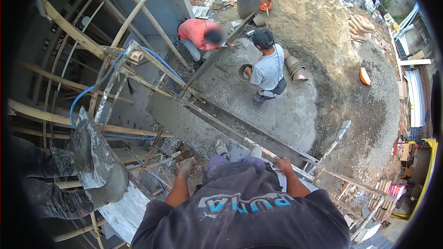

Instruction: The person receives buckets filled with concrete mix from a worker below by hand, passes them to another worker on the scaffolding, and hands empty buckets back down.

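My left hand (186, 168), grey with cement, is beside my left knee, fingers slightly bent and nothing visible in it. My right hand (284, 166) is closed at the scaffold pole (259, 146) in front of my right leg. Below, a person in a light shirt (269, 70) and dark cap crouches on wet cement (281, 122), one hand at a round bucket (244, 72). Facing them, a person in a red top (193, 31) bends over a long board (216, 56).
Another person's cement-covered boots (110, 189) stand on a plank (121, 208) at left. Bamboo poles (69, 25) and a blue hose (85, 93) cross there. Beyond the cement are stacked buckets (296, 68), a drum (248, 0), a sand pile (304, 14) and gravel (380, 80).
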Action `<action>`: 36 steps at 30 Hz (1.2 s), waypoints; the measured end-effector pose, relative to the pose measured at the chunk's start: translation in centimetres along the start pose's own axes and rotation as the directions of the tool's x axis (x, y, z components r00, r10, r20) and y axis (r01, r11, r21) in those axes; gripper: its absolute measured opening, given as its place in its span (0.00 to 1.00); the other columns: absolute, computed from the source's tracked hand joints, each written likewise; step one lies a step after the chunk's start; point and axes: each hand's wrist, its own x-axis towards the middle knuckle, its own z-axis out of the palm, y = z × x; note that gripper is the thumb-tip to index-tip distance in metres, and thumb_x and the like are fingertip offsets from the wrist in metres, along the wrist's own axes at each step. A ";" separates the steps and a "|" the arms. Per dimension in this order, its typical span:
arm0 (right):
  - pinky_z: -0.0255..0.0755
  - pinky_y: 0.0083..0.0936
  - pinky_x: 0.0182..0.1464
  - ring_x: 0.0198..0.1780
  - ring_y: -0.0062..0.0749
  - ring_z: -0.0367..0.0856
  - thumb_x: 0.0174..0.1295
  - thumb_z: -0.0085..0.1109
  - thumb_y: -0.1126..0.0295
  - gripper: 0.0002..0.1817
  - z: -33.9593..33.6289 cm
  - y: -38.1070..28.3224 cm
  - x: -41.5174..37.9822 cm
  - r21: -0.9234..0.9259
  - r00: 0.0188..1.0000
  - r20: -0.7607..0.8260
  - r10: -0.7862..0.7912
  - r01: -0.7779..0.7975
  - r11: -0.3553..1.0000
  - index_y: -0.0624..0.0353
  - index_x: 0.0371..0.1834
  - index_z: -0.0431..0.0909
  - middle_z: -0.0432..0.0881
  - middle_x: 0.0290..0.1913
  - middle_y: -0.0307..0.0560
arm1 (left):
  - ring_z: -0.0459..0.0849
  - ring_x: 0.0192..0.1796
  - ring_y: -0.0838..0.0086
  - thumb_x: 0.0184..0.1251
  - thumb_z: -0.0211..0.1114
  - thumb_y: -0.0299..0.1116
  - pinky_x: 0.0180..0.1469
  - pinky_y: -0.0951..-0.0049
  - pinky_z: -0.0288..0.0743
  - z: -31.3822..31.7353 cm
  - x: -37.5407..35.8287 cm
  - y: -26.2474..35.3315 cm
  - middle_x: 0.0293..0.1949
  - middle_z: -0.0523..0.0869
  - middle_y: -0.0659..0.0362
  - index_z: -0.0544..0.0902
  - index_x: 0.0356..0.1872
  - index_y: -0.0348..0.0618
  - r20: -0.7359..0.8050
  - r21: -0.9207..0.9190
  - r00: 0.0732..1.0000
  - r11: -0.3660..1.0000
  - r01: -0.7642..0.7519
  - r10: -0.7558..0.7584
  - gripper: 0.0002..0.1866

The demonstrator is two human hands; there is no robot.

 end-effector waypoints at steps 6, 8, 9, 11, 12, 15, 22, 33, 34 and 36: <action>0.75 0.36 0.33 0.35 0.35 0.82 0.60 0.63 0.55 0.24 -1.0 0.3 2.5 0.007 1.000 -0.015 -0.004 0.004 1.000 0.60 0.51 0.71 0.82 0.41 0.49 | 0.81 0.27 0.75 0.66 0.62 0.44 0.25 0.71 0.71 0.4 -0.6 -1.3 0.31 0.82 0.64 0.79 0.37 0.50 -0.064 0.027 0.998 0.999 0.020 -0.018 0.10; 0.75 0.35 0.31 0.35 0.34 0.82 0.60 0.64 0.55 0.25 -1.1 -0.8 1.9 0.017 1.000 -0.001 -0.012 0.012 1.000 0.61 0.51 0.70 0.82 0.41 0.49 | 0.81 0.27 0.74 0.65 0.62 0.44 0.26 0.71 0.71 0.6 -0.8 -1.4 0.30 0.82 0.64 0.79 0.37 0.50 -0.077 0.018 0.997 0.999 0.026 -0.024 0.10; 0.75 0.34 0.31 0.35 0.34 0.82 0.60 0.64 0.55 0.25 -1.2 -1.0 2.0 0.016 1.000 0.006 -0.018 0.018 1.000 0.61 0.51 0.70 0.81 0.41 0.48 | 0.81 0.27 0.74 0.65 0.62 0.44 0.27 0.71 0.71 0.8 -1.2 -1.3 0.30 0.82 0.64 0.79 0.37 0.50 -0.079 0.006 0.996 1.000 0.030 -0.029 0.10; 0.75 0.32 0.30 0.35 0.33 0.82 0.59 0.64 0.55 0.26 -1.3 -1.4 2.2 0.016 0.999 0.021 -0.031 0.030 0.999 0.61 0.52 0.69 0.81 0.41 0.48 | 0.81 0.28 0.74 0.66 0.63 0.44 0.28 0.71 0.72 1.2 -1.9 -0.8 0.30 0.82 0.64 0.79 0.37 0.50 -0.082 -0.018 0.996 0.999 0.039 -0.040 0.10; 0.75 0.32 0.30 0.34 0.33 0.82 0.60 0.64 0.55 0.26 -1.2 -1.7 1.8 -0.001 0.999 0.013 -0.032 0.032 0.999 0.61 0.53 0.69 0.81 0.41 0.48 | 0.81 0.28 0.74 0.65 0.63 0.44 0.28 0.70 0.73 1.0 -1.4 -1.2 0.30 0.82 0.64 0.79 0.37 0.50 -0.053 -0.018 0.998 1.000 0.016 -0.017 0.11; 0.75 0.33 0.31 0.34 0.33 0.81 0.60 0.64 0.55 0.27 -1.0 -2.3 1.2 -0.029 0.999 0.001 -0.036 0.036 0.999 0.61 0.55 0.67 0.81 0.40 0.47 | 0.81 0.28 0.73 0.66 0.63 0.45 0.29 0.70 0.73 0.3 0.1 -1.8 0.30 0.82 0.63 0.78 0.38 0.50 0.005 -0.022 1.000 1.000 -0.022 0.023 0.11; 0.75 0.36 0.34 0.36 0.35 0.82 0.60 0.64 0.55 0.31 -1.0 -0.5 2.5 0.030 0.999 0.028 -0.021 0.021 0.999 0.62 0.59 0.64 0.81 0.42 0.48 | 0.77 0.22 0.75 0.66 0.63 0.42 0.22 0.70 0.72 0.5 -0.5 -1.4 0.26 0.79 0.64 0.76 0.36 0.50 -0.029 -0.030 1.000 1.000 -0.008 0.007 0.09; 0.76 0.37 0.33 0.35 0.35 0.82 0.59 0.64 0.55 0.29 -1.5 1.0 3.1 0.026 1.000 0.019 0.008 -0.008 1.000 0.61 0.56 0.66 0.81 0.39 0.46 | 0.79 0.27 0.74 0.66 0.62 0.43 0.27 0.67 0.72 1.0 -0.2 -1.8 0.30 0.81 0.64 0.77 0.41 0.49 -0.064 0.021 0.997 0.999 0.033 -0.031 0.11; 0.76 0.36 0.33 0.34 0.35 0.82 0.59 0.65 0.55 0.29 -1.5 1.2 3.4 0.029 1.000 -0.004 0.009 -0.009 1.000 0.60 0.56 0.66 0.81 0.39 0.46 | 0.77 0.24 0.75 0.67 0.62 0.42 0.25 0.68 0.72 1.1 -0.2 -1.6 0.27 0.80 0.64 0.77 0.39 0.49 -0.063 0.009 0.998 1.000 0.024 -0.024 0.10; 0.76 0.35 0.31 0.33 0.34 0.82 0.59 0.64 0.55 0.30 -1.5 1.4 4.2 0.032 0.999 -0.029 0.013 -0.012 0.999 0.59 0.58 0.66 0.82 0.39 0.46 | 0.75 0.20 0.76 0.67 0.62 0.41 0.22 0.69 0.73 1.3 -0.4 -1.3 0.25 0.78 0.63 0.77 0.37 0.49 -0.058 -0.010 0.998 1.000 0.013 -0.013 0.09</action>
